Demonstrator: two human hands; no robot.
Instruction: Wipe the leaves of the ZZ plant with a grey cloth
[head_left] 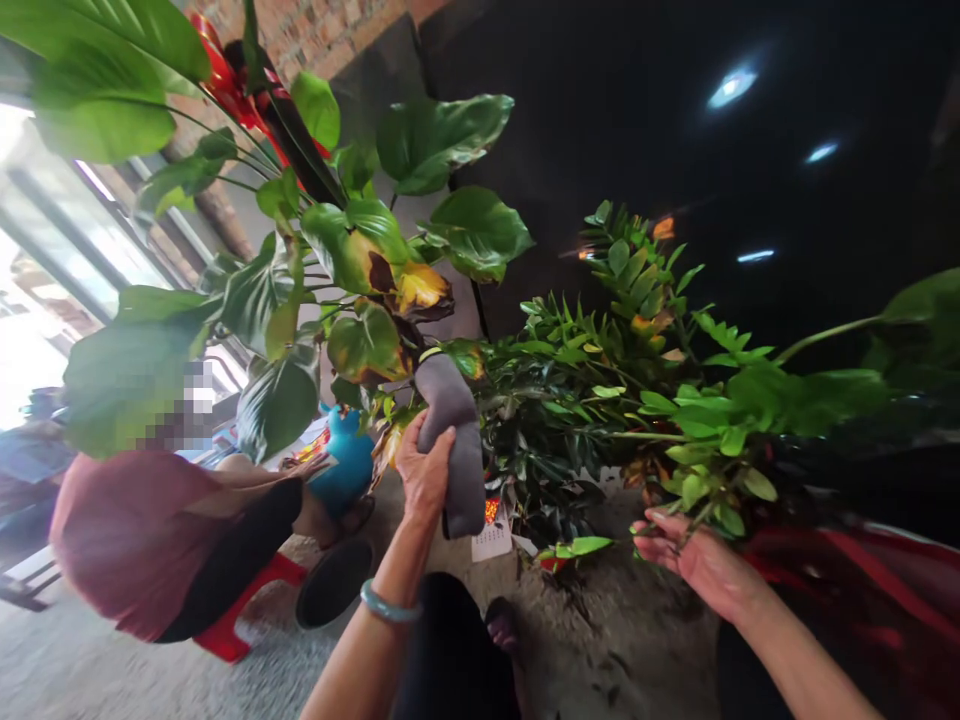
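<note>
My left hand (424, 470) is closed around a grey cloth (454, 440), pressing it up against a leaf of the big-leaved plant (352, 250); a yellow-brown damaged leaf (416, 288) hangs just above. A turquoise bangle (388, 604) circles that wrist. My right hand (686, 550) is palm up with fingers loosely spread, supporting a thin stem of the small-leaved plant (675, 400) that lies across it.
Another person in a maroon top (127, 540) crouches at the left on a red stool (232, 625). A blue pot (345, 460) and a dark round pot (334, 580) stand on the concrete floor. A red ribbon (225, 75) sits high in the plant.
</note>
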